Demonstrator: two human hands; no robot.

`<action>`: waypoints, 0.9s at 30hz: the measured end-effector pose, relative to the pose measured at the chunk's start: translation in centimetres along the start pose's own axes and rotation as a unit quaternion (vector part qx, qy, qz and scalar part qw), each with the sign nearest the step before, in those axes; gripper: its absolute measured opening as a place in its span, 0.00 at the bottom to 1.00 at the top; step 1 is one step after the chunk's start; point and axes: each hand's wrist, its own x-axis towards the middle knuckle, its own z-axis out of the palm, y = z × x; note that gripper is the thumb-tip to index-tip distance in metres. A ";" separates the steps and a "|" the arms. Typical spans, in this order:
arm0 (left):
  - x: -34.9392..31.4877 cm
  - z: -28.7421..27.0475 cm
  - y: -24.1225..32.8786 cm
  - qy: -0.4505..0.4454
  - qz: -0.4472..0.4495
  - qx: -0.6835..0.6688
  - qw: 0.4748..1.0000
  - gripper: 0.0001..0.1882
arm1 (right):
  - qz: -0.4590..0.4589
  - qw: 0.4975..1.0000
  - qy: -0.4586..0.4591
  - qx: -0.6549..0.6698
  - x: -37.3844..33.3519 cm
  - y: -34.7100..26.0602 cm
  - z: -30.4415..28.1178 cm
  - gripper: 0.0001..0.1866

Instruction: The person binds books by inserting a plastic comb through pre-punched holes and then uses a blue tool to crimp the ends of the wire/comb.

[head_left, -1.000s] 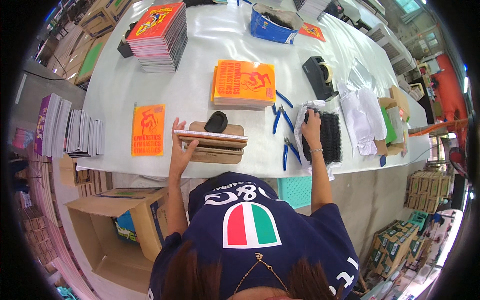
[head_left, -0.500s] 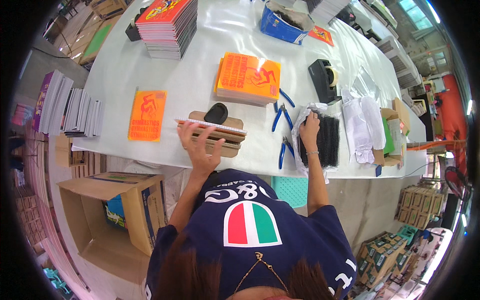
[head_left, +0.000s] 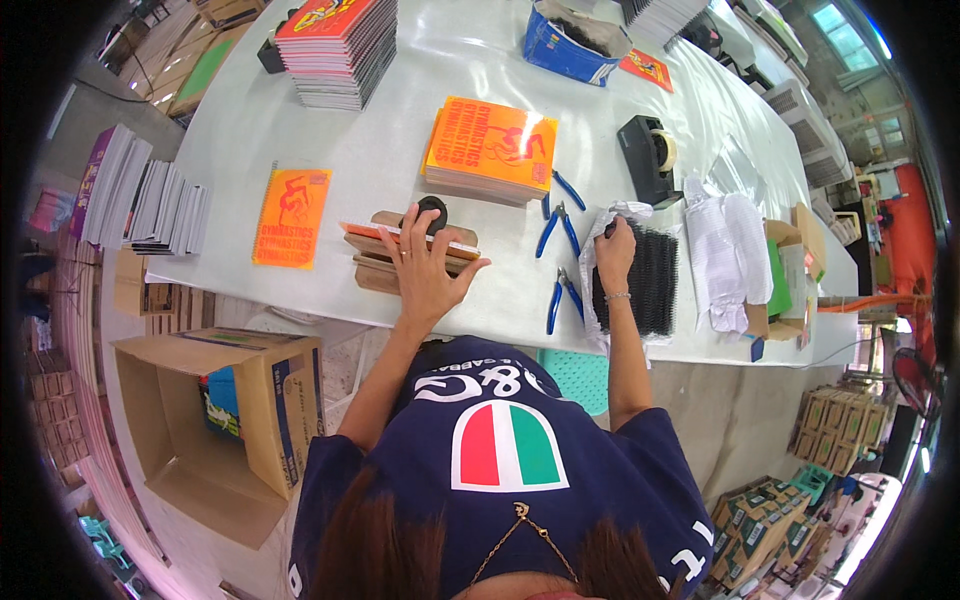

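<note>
My left hand [head_left: 430, 275] lies with spread fingers across an orange-covered book [head_left: 365, 230] standing edge-up in a slotted brown wooden holder [head_left: 378, 275]. A black rounded piece [head_left: 433, 212] sits just behind that book, partly hidden by my fingers. On the right, my right hand [head_left: 614, 258] reaches into a paper-lined tray of black spiral binding coils [head_left: 655, 280]. Its fingers are closed at the tray's left side, with a dark coil end showing at the fingertips. A stack of orange books [head_left: 490, 150] stands beyond my hands, and one spiral-bound orange notebook [head_left: 290, 220] lies flat to the left.
Blue-handled pliers [head_left: 557, 230] lie between my hands. A black tape dispenser [head_left: 650, 160] stands behind the coils, with white wrapped bundles [head_left: 715, 245] to the right. Tall notebook stacks [head_left: 338, 55] and a blue box [head_left: 572, 45] are at the back. An open carton [head_left: 210, 430] sits below, left.
My left hand has moved right and farther over the book, its fingers now across the top edge. My right hand stays at the coils, its fingers slightly shifted. The view has tilted slightly.
</note>
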 end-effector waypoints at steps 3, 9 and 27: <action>0.3 0.4 -0.1 -0.019 -0.006 0.007 1.000 0.24 | 0.012 0.999 0.016 0.041 0.4 1.0 -0.2 0.19; 0.4 0.3 0.3 -0.034 -0.010 0.029 0.999 0.21 | 0.089 0.960 -0.044 0.261 1.3 3.2 -1.0 0.15; 1.2 -0.5 -0.3 -0.044 0.037 0.013 0.998 0.19 | 0.244 0.689 -0.343 0.590 3.0 2.1 -7.4 0.19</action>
